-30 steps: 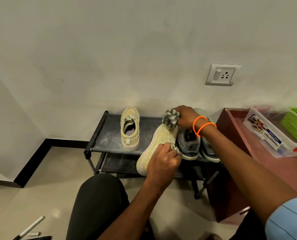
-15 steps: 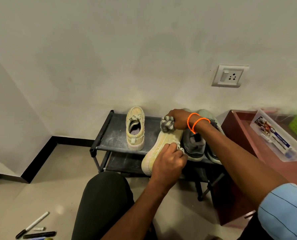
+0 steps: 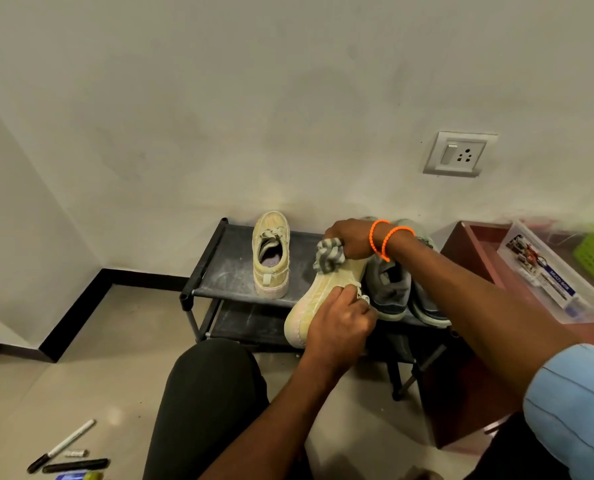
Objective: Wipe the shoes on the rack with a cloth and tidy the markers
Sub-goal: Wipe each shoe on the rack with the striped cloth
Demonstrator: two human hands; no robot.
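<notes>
Down at seven o'clock, the markers (image 3: 61, 446) lie loose on the floor, a white-barrelled one angled above a black one, more of them showing now than a second ago as the view has swung left. Up at ten o'clock of the hands, one pale yellow sneaker (image 3: 271, 254) sits upright on the black shoe rack (image 3: 215, 271), toe to the wall, same spot as before. Dead centre, the left hand (image 3: 340, 323) grips the second yellow sneaker (image 3: 314, 303) tipped on its side, fingers curled round its laced upper, heel end hanging off the rack's front edge. At twelve o'clock of that hand, the right hand (image 3: 352, 237), orange bands at the wrist, clutches the grey-striped cloth (image 3: 328, 259) bunched in closed fingers and presses it on the shoe's toe end; it has slid a touch lower and leftward since a second back. At two o'clock, grey sneakers (image 3: 390, 289) sit beside it on the rack. Far right, a clear plastic box (image 3: 545, 282) rests on a reddish table (image 3: 475, 244).
</notes>
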